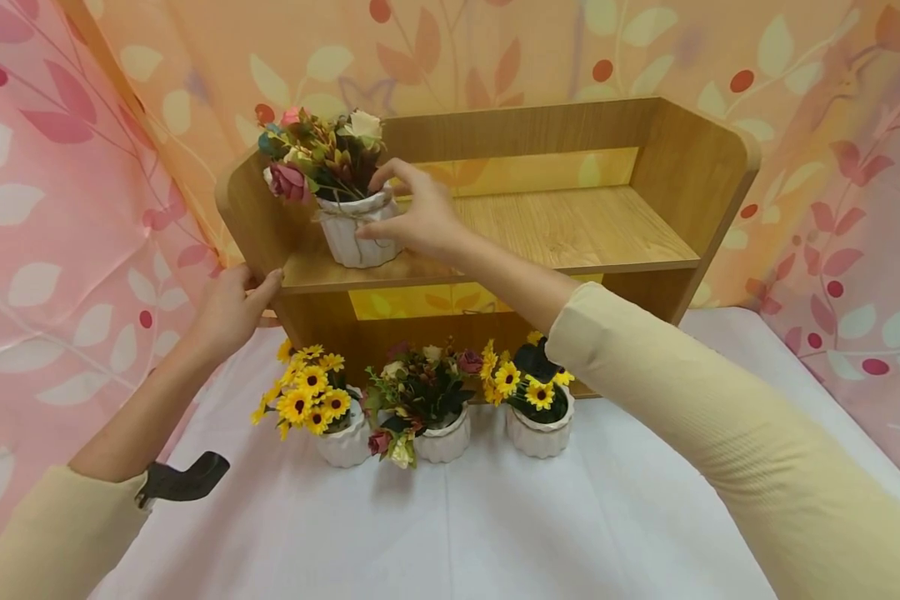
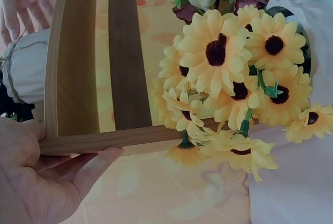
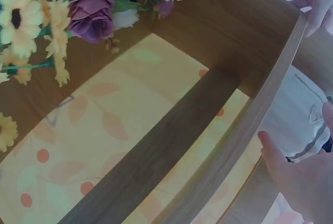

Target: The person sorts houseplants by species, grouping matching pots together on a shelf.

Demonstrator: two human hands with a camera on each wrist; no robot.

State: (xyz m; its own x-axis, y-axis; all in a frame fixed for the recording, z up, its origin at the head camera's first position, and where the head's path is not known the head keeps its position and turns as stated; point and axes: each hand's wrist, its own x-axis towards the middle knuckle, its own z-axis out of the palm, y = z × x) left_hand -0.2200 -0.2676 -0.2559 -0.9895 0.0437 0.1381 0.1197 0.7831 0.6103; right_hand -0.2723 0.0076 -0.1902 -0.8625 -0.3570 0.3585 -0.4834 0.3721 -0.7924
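Observation:
My left hand [image 1: 228,312] grips the left side panel of a two-tier wooden shelf [image 1: 570,225]; in the left wrist view thumb and fingers lie on either side of the panel's edge [image 2: 104,143]. On the upper board, at its left end, stands a white ribbed pot [image 1: 352,237] with twine round its neck and mixed artificial roses [image 1: 288,179]. My right hand [image 1: 423,212] is at the pot's right side, thumb before its front and index finger near the rim. The left wrist view shows its other fingers [image 2: 39,13] loosely spread beside the pot.
Before the shelf, a pot of yellow sunflowers [image 1: 345,437], a pot of mixed roses [image 1: 444,437] and another sunflower pot [image 1: 540,433] stand in a row on the white tablecloth [image 1: 450,533]. Patterned curtains [image 1: 832,167] hang behind and at both sides.

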